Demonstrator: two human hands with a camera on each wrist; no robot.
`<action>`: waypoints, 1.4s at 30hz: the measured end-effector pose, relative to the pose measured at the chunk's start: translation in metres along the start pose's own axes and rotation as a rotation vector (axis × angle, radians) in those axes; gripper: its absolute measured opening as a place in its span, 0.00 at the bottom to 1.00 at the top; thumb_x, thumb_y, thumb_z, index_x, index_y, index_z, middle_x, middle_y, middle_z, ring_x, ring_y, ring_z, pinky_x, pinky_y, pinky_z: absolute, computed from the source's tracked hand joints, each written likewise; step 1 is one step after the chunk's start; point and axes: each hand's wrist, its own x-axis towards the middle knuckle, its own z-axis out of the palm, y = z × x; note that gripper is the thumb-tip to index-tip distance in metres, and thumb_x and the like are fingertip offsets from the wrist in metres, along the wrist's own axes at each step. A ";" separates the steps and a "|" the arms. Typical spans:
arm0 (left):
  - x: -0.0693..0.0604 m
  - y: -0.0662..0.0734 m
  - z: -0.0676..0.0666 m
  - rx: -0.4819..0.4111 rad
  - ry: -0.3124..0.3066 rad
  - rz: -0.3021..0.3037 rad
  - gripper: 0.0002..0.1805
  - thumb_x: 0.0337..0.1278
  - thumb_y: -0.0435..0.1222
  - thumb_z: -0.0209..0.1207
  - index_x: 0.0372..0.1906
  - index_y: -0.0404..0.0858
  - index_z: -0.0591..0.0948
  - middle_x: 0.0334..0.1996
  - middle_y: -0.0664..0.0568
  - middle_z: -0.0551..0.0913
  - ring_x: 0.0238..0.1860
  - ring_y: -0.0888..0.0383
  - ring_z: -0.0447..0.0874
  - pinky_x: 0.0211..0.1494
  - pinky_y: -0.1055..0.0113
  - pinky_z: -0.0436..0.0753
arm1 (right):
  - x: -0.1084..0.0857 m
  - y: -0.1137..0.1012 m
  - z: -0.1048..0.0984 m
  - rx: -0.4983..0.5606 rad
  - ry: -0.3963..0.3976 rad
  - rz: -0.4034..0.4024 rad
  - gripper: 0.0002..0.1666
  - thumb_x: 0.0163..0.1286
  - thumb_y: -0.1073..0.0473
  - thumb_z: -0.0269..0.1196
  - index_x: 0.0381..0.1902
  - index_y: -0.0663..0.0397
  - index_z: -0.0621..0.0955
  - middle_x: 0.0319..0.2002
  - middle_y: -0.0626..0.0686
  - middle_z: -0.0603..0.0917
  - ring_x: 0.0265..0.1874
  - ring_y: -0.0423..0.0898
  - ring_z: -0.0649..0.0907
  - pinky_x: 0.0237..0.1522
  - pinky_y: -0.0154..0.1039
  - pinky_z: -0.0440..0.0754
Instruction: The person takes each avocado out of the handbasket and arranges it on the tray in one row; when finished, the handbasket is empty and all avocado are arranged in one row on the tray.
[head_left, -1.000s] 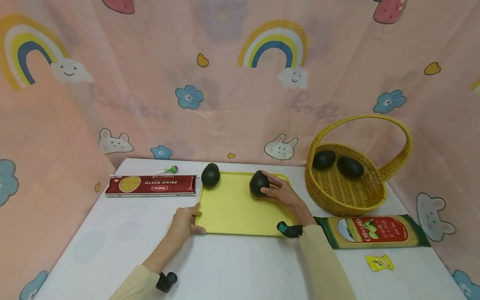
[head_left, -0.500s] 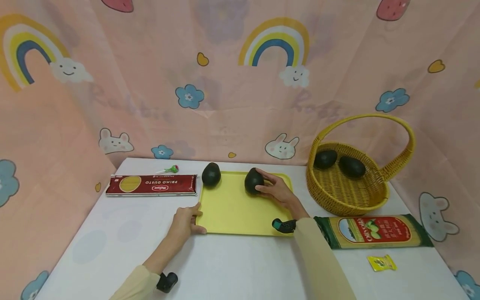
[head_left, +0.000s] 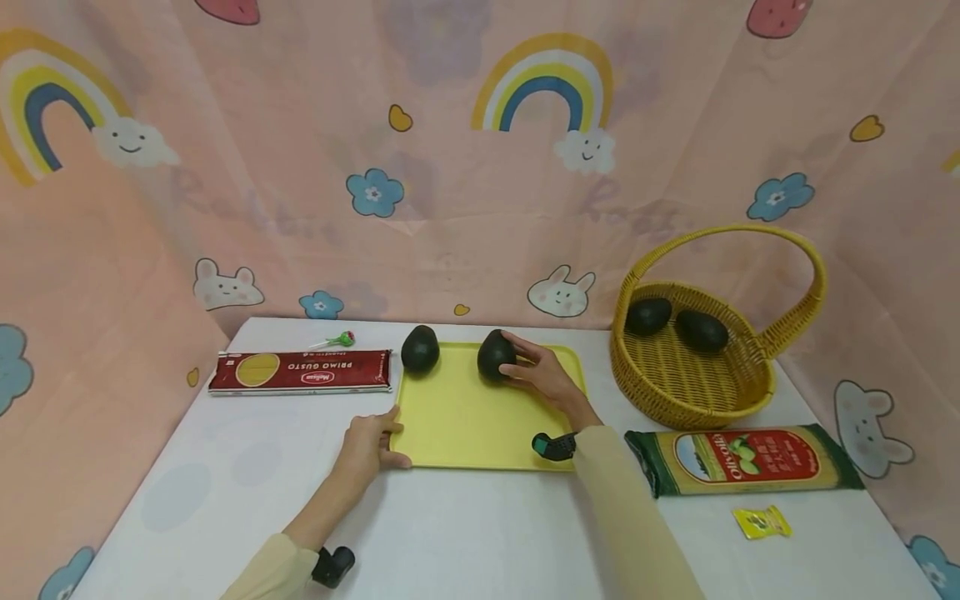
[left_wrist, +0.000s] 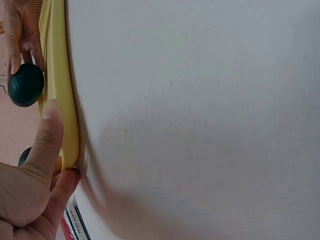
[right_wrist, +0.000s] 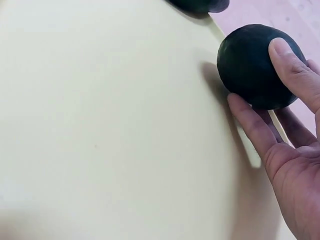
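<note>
Pink cloth printed with rainbows hangs behind a white table, where a yellow tray lies. The right hand grips a dark avocado between thumb and fingers over the tray's far part; whether it touches the tray is hard to tell. A second avocado sits at the far left corner, apart from the held one. The left hand pinches the near left corner.

Rolling looks like the main danger: the fruit is rounded and the tray flat, so letting go with a flick, or before it rests, could send it off across the tray. Carried too far left, it could knock the second avocado over the low rim, perhaps onto the red packet. A jerk or lift from the left hand could tilt the tray and set that corner fruit moving too.
</note>
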 end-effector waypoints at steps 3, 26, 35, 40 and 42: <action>-0.001 0.001 -0.001 -0.003 0.006 0.006 0.34 0.18 0.32 0.78 0.42 0.21 0.82 0.54 0.36 0.78 0.51 0.44 0.80 0.47 0.57 0.82 | 0.003 0.000 0.004 -0.017 -0.012 0.001 0.38 0.66 0.71 0.60 0.72 0.49 0.64 0.70 0.64 0.62 0.64 0.63 0.68 0.55 0.50 0.77; -0.002 0.003 -0.001 -0.051 0.005 -0.015 0.33 0.20 0.32 0.76 0.43 0.20 0.82 0.55 0.35 0.77 0.51 0.44 0.80 0.44 0.59 0.83 | 0.020 -0.009 0.021 0.012 -0.038 0.055 0.38 0.66 0.74 0.59 0.72 0.51 0.63 0.71 0.64 0.60 0.63 0.63 0.70 0.52 0.49 0.79; -0.001 0.002 -0.002 0.008 0.001 0.016 0.33 0.18 0.33 0.78 0.42 0.20 0.82 0.53 0.35 0.78 0.48 0.46 0.81 0.43 0.58 0.82 | 0.029 -0.004 0.026 -0.027 -0.063 0.044 0.37 0.66 0.73 0.59 0.71 0.52 0.65 0.71 0.64 0.60 0.63 0.62 0.70 0.51 0.49 0.80; 0.000 0.002 -0.002 0.017 -0.004 0.016 0.34 0.19 0.33 0.77 0.42 0.20 0.82 0.54 0.34 0.78 0.48 0.45 0.82 0.44 0.58 0.83 | 0.033 -0.003 0.030 -0.030 -0.069 0.046 0.36 0.67 0.72 0.59 0.71 0.52 0.65 0.68 0.64 0.63 0.61 0.61 0.72 0.51 0.49 0.80; 0.000 0.002 -0.002 0.003 -0.012 0.010 0.34 0.20 0.33 0.76 0.44 0.19 0.81 0.55 0.33 0.77 0.49 0.44 0.82 0.44 0.59 0.83 | 0.033 -0.003 0.031 -0.028 -0.067 0.055 0.36 0.67 0.72 0.59 0.71 0.52 0.65 0.68 0.64 0.64 0.61 0.60 0.72 0.51 0.49 0.80</action>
